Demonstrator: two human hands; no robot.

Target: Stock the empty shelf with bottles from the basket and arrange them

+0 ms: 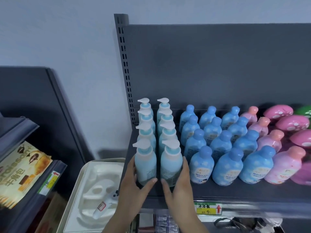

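On the shelf [218, 190], pump bottles [146, 163] stand in two files at the left end, capped bottles [227, 165] to their right. The left hand [134, 187] and right hand [180, 185] each hold a front one. A tray [80, 182] sits lower, to the left.

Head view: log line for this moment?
left hand holds front-left pump bottle | right hand holds front-right pump bottle | both upright on shelf | phase: arranging

Green item [305, 111] and pink round containers [292, 122] cut off at right edge. Snack bag [20, 172] cropped at left. Price tag [208, 209] digits blurry. Rear pump bottles [145, 106] mostly hidden behind front ones. Blue bottles [202, 167]: label print unreadable. Boxes [165, 224] below too blurred to identify.
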